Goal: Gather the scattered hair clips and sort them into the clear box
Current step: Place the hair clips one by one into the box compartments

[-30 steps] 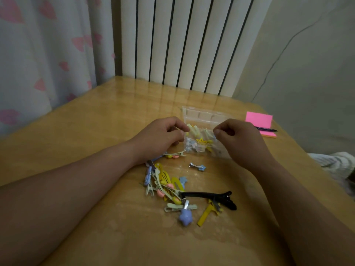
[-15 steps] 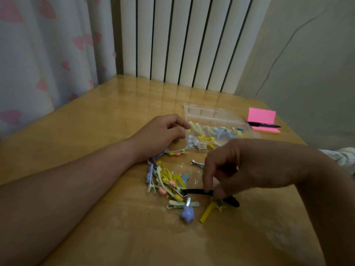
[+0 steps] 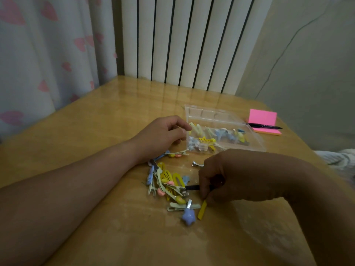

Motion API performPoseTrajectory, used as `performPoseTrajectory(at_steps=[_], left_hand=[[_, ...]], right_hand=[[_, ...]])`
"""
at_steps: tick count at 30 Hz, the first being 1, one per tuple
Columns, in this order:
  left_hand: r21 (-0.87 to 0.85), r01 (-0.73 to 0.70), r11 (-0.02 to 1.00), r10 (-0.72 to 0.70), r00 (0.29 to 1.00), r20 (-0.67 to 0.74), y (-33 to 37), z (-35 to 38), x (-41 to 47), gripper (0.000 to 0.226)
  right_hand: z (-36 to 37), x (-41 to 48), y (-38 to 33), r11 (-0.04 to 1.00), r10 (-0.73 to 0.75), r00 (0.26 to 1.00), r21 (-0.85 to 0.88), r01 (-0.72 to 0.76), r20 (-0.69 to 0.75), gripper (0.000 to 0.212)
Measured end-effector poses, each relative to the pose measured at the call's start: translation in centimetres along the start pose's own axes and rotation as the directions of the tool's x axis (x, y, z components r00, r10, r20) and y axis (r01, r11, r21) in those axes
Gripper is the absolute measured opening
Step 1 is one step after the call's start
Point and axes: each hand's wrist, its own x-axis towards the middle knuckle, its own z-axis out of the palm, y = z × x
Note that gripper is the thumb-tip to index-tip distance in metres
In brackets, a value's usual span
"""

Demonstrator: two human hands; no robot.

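wooden table (image 3: 96, 131) | white slatted panel (image 3: 182, 45) | heart-print curtain (image 3: 48, 54) | pale wall (image 3: 307, 64) | dim light

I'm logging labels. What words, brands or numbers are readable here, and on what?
None readable. The pink sticky-note pad shows a blank top sheet; the black pen on it is too small to show print; the clear plastic box shows no label.

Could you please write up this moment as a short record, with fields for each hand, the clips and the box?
Loose clips: heaped on the table between the forearms.
Clear box: open, some clips already inside.
Left hand: fingers curled at the box's near-left corner; grip unclear.
Right hand: pinches the black clip at the heap's right side.
Aside: pen lying on pink sticky notes.
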Motion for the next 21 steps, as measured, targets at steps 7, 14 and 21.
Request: performPoseTrajectory(at_steps=[7, 14, 21], left_hand=[[-0.008, 0.005, 1.0, -0.005, 1.0, 0.003, 0.03, -0.02, -0.03, 0.019], [0.003, 0.004, 1.0, -0.004, 1.0, 0.003, 0.01, 0.01, -0.02, 0.02], [-0.007, 0.006, 1.0, -0.006, 1.0, 0.006, 0.05, 0.05, -0.1, 0.019]], right_hand=[[-0.15, 0.03, 0.57, 0.994, 0.086, 0.995, 0.078, -0.082, -0.048, 0.012], [-0.01, 0.16, 0.9, 0.992, 0.123, 0.989, 0.003, -0.123, -0.081, 0.014], [-0.41, -0.15, 1.13, 0.991, 0.059, 0.992, 0.128, -0.045, -0.114, 0.006]])
